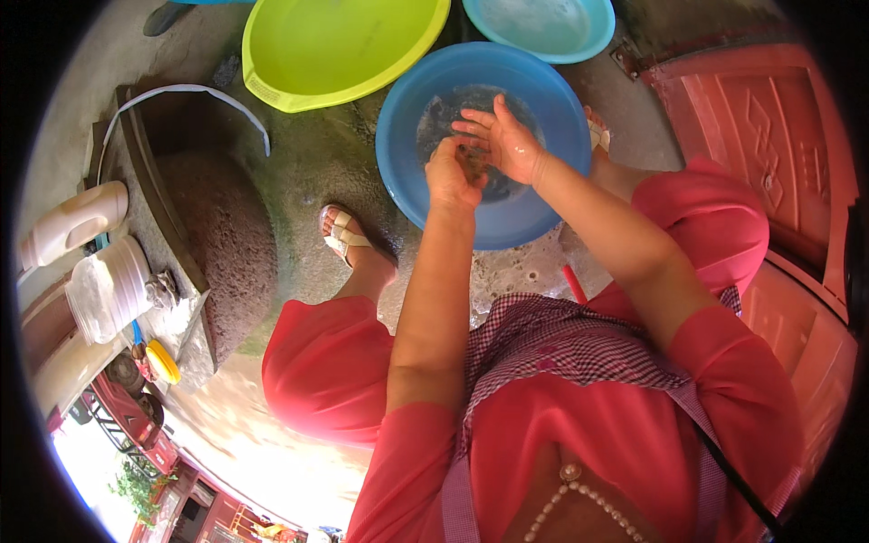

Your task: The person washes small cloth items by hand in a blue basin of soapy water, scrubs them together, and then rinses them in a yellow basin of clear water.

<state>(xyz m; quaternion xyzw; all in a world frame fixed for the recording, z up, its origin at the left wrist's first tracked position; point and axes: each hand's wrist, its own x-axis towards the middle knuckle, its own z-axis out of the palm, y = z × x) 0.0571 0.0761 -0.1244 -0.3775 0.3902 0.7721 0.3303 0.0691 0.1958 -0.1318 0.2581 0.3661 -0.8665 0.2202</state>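
A blue plastic basin (400, 146) stands before me on the wet floor, with cloudy, sudsy water (441, 112) in it. Both of my hands are above that water, close together. My left hand (451, 176) has its fingers curled, and a small brownish patch shows between its thumb and fingers. Whether this is a held thing or something in the water behind, I cannot tell. My right hand (509, 142) is wet, with fingers apart and thumb raised. A spot of foam sits near its wrist, and its fingertips overlap or touch the left hand's fingers.
A yellow-green tub (339, 47) and a light-blue basin (543, 27) with sudsy water stand beyond. At left, a concrete ledge (183, 326) bears a pale jug (81, 220), clear plastic containers (112, 288) and a yellow-headed brush (163, 362). A pale hose (197, 88) arches nearby. Red door (774, 149) at right.
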